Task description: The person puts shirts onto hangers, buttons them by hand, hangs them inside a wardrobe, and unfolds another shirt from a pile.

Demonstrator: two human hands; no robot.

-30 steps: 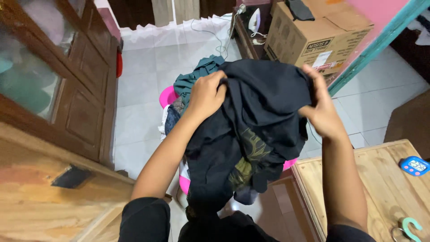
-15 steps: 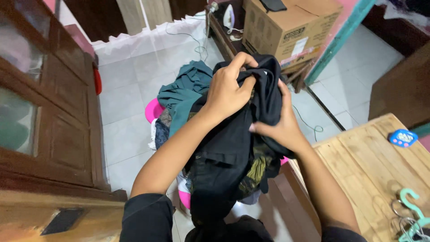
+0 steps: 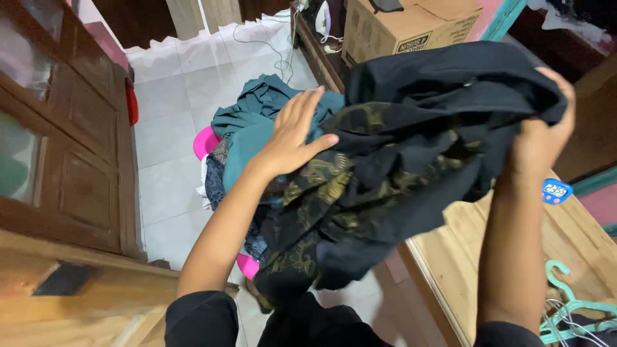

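Above pink basket [image 3: 207, 141], hands [image 3: 292, 138] [image 3: 540, 138] spread black garment [image 3: 411, 148].

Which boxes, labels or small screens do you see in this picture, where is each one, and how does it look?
Cardboard box: top centre, on the floor behind the dark garment; brown, rectangular, flaps shut.
Label on the box: lower front face; a small pale rectangle with dark print.
Small device with a screen: on the wooden table, beside the right hand; blue, rounded, pale display.

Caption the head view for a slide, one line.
Right hand grips a black patterned garment, left hand flat against it, above a pink laundry basket.
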